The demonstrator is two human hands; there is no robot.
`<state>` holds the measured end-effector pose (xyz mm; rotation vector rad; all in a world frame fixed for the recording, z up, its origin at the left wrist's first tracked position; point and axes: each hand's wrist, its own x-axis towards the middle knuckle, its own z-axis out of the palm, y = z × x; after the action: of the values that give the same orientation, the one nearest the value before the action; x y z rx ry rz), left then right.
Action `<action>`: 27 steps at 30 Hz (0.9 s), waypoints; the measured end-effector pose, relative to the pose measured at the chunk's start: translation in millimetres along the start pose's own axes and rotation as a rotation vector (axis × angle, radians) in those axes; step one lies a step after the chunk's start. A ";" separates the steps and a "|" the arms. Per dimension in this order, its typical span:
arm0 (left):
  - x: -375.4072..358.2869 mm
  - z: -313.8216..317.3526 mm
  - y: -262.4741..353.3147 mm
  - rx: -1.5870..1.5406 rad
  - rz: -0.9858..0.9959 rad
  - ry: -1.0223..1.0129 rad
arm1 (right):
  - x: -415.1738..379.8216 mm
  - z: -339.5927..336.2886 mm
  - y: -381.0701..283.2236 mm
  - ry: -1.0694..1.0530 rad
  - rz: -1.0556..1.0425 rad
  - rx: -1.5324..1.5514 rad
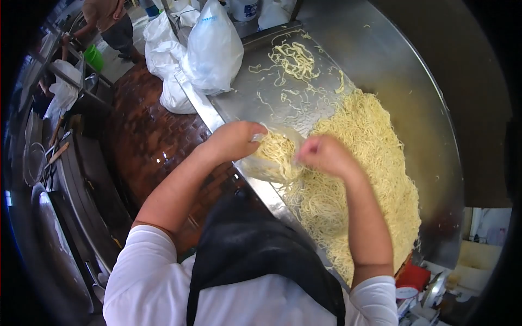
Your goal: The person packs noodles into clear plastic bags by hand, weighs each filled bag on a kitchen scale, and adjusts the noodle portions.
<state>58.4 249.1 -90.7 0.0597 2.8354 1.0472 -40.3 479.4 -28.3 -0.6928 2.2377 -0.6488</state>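
Observation:
A clear plastic bag (261, 169) filled with pale yellow noodles (278, 149) is held at the near edge of a steel table. My left hand (237, 142) grips the left side of the bag's mouth between thumb and fingers. On the other side, my right hand (326, 155) pinches the bag's right edge, its fingers slightly blurred. A large heap of loose noodles (364, 163) spreads under and beyond my right forearm. The bag's mouth faces up, with noodles showing inside it.
Tied white bags (215, 51) stand at the table's far left corner. Scattered noodles (296, 61) lie on the steel table (244, 103). A raised steel wall (418, 108) bounds the right side. Red tiled floor (147, 130) lies left; a person (111, 24) stands at the back.

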 end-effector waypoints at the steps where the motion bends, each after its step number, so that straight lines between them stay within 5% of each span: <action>1: 0.6 -0.2 1.7 -0.015 0.010 0.004 | -6.3 22.2 11.9 -0.072 -0.005 -0.019; 6: 2.0 -6.2 20.2 -0.176 -0.073 -0.022 | -21.4 94.0 16.0 0.329 -0.037 -0.285; 10: 7.2 3.1 16.1 -0.213 -0.022 0.016 | -23.4 97.8 28.7 0.375 -0.057 -0.106; 16: -2.7 -2.8 31.2 -0.445 0.156 -0.154 | -47.5 74.9 33.0 0.135 -0.044 0.442; 19: -4.0 16.0 41.8 -0.302 0.283 -0.297 | -62.5 55.6 14.3 0.029 -0.127 0.732; 23: -2.0 24.1 25.3 -0.162 0.241 -0.132 | -96.6 7.8 1.8 -0.044 -0.294 1.016; 27: -10.1 3.9 17.6 -0.135 -0.010 -0.084 | -117.2 -37.8 1.1 -0.104 -0.660 1.252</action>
<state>68.8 264.2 -81.2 0.0749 2.6811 1.2007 3.7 563.9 49.6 -0.7042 1.0545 -1.9850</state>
